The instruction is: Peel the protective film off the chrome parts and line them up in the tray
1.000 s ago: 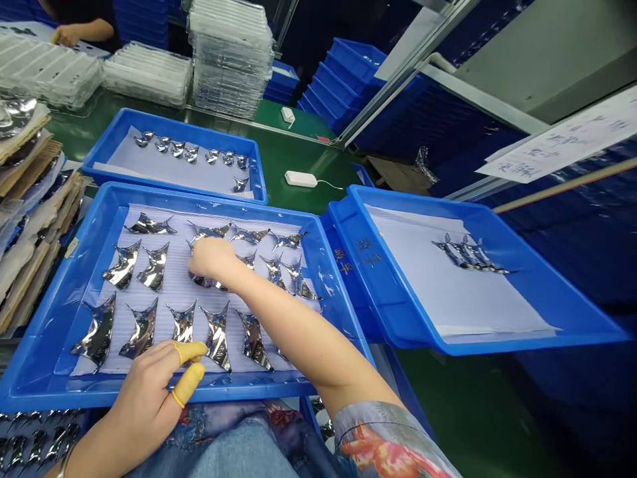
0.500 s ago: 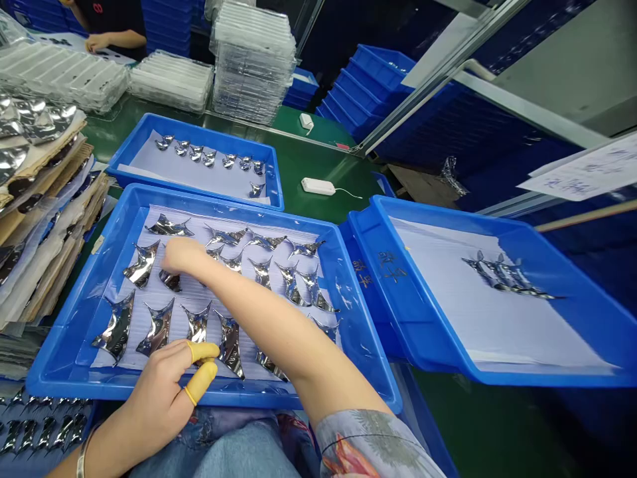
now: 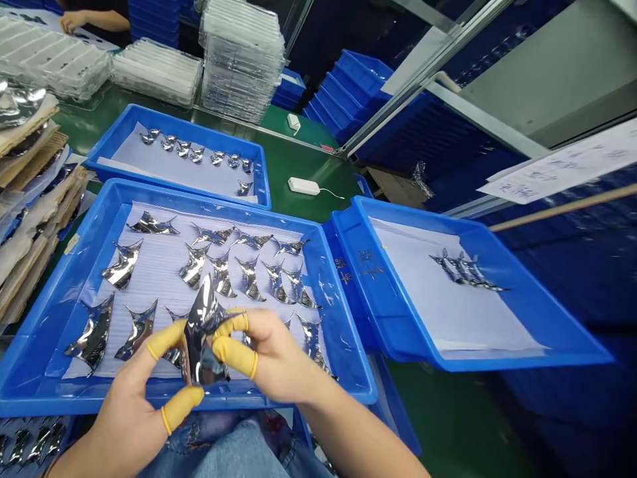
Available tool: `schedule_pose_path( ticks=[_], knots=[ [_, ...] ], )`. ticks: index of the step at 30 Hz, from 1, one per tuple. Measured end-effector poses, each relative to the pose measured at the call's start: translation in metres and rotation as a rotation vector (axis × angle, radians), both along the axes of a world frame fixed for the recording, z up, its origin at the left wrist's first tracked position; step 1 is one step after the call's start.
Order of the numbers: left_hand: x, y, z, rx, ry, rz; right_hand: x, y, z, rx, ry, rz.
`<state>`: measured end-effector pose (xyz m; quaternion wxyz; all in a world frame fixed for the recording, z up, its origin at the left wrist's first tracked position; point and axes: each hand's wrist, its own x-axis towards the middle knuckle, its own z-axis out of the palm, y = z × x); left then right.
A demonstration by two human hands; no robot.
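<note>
A mirror-bright, curved metallic piece with pointed corners [image 3: 202, 338] is held up over the front of the large blue tray [image 3: 323, 392]. My right hand [image 3: 271, 355] pinches its right side between thumb and forefinger. At its left edge and lower end are the forefinger and thumb of my left hand [image 3: 132, 398], closed around it. Yellow finger cots cover these fingertips. Beneath, similar shiny pieces [image 3: 122, 263] lie in rows on white ribbed paper [image 3: 164, 265] inside the tray; my hands hide some of the front row.
Behind stands a blue tray of smaller shiny parts [image 3: 186, 179]. Right, another blue tray [image 3: 413, 318] holds several pieces on paper. Layered cardboard [image 3: 34, 232] rises at left. Clear plastic trays [image 3: 241, 60] are stacked at the back. A co-worker's hand [image 3: 72, 21] shows far left.
My right hand has come back from the tray's middle row with a shiny piece, leaving a gap there. My left hand has spread and met the piece. The view has shifted slightly.
</note>
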<state>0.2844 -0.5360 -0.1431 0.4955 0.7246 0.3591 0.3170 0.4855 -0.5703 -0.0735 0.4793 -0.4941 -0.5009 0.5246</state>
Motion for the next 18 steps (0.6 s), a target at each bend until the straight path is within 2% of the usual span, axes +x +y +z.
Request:
schedule_pose_path(
  ticks=[3,7,18],
  knots=[
    [0.000,0.001,0.011,0.077,-0.061,-0.147,-0.004,-0.019,0.003,0.075,-0.067,-0.027],
    [0.004,0.001,0.021,0.071,-0.085,-0.276,-0.005,-0.032,0.005,0.163,-0.173,-0.078],
    [0.012,0.009,0.027,0.270,-0.004,-0.314,-0.001,-0.045,-0.005,0.250,-0.144,-0.131]
  ],
)
